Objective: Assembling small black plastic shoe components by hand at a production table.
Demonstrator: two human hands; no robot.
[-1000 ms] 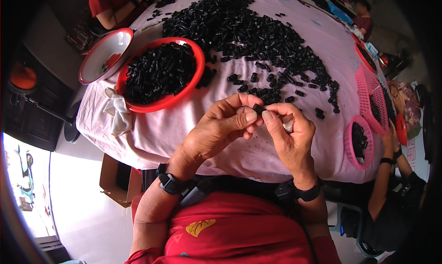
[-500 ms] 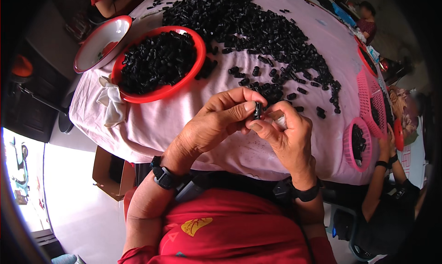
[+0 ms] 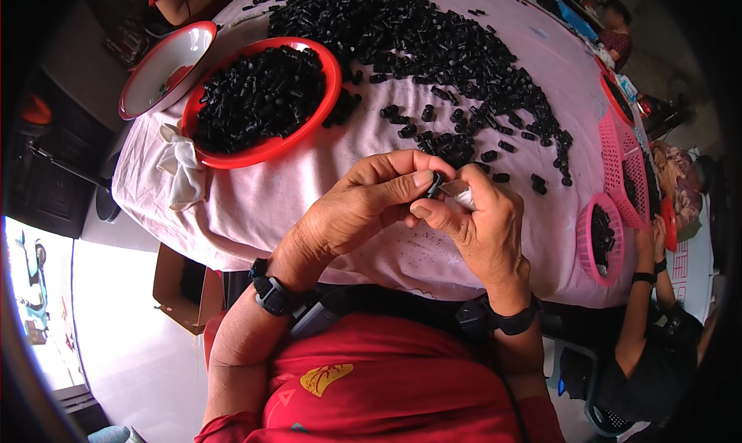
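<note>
My left hand (image 3: 363, 192) pinches a small black cylindrical part (image 3: 435, 184) between thumb and fingertips, above the near part of the table. Close against it, my right hand (image 3: 487, 219) is closed on a small white-wrapped blade (image 3: 465, 199). The blade's thin tip points toward the black part; whether the two touch is hard to make out. Just beyond my hands lies a loose cluster of similar black parts (image 3: 448, 145). It runs back into a large heap of them (image 3: 371, 26) spread over the pink cloth (image 3: 379, 250).
To the left stands a red basin (image 3: 334, 95) full of black parts, beside a white basin (image 3: 147, 76) and a white cloth (image 3: 182, 173). Pink baskets (image 3: 585, 242) line the right edge. Another person's hands (image 3: 649, 246) work there; an open carton (image 3: 174, 288) is on the floor.
The black part has turned in my left fingertips and is now tilted. My right hand has shifted slightly, and the blade's tip now shows beside the part.
</note>
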